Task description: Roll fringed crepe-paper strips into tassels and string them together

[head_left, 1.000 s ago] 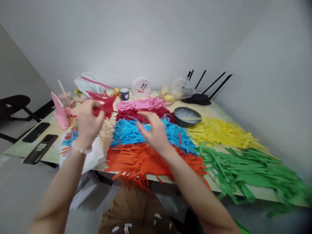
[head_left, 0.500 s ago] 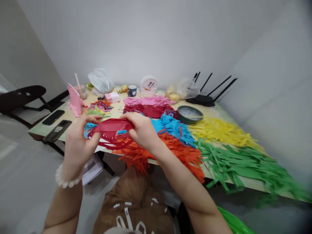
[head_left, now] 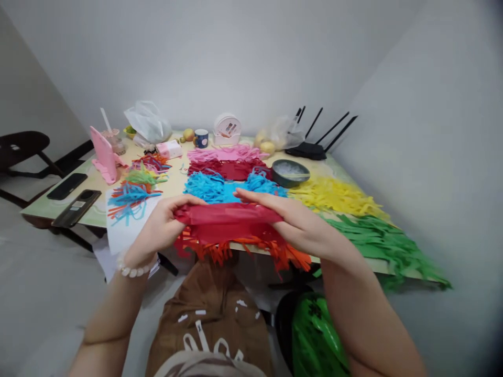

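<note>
The table (head_left: 175, 184) carries piles of cut paper, and the orange pile (head_left: 288, 255) hangs over its near edge. Above that edge the red fringed paper (head_left: 230, 219) is stretched between the left hand (head_left: 159, 233) and the right hand (head_left: 302, 226), each pinching one end. A hard pull could tear it, or its fringe could drag orange strips off.

Your red paper strip (head_left: 228, 220) ran long and level, left to right, pulled taut in the air above the worktop's (head_left: 176, 180) near edge, its upper band brighter than its lower.
</note>
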`<state>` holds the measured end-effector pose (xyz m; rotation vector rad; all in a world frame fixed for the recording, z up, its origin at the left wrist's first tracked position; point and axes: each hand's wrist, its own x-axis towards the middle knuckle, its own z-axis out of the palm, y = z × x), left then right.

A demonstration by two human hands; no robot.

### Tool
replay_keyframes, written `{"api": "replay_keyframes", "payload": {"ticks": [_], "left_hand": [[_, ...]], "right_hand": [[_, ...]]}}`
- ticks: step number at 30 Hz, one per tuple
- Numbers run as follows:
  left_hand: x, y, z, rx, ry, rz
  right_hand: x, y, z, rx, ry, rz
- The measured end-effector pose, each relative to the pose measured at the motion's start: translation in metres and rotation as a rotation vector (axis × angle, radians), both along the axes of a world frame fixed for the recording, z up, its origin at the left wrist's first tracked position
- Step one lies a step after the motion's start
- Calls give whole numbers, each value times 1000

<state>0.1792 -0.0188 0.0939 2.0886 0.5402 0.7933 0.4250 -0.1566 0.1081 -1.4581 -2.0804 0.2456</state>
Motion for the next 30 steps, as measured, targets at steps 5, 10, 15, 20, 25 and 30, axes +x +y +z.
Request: {"api": "replay_keyframes", "payload": {"ticks": [5, 10, 15, 20, 25, 30], "left_hand": [[14, -6, -5, -54, 49, 1], [21, -9, -7, -302, 29, 3], [27, -8, -15, -520, 39, 63], [29, -4, -24, -453, 41, 22], [29, 0, -32, -254, -11, -39], [26, 5, -41, -401, -71, -115]], "right_hand": [[8, -10, -2, -44, 26, -211], [12, 2, -25, -141, 377, -102], [6, 4, -48, -137, 387, -55], [-4, 8, -60, 17, 500, -285], [-3, 8, -74, 40, 746, -377], [0, 2, -83, 36, 861, -244]]}}
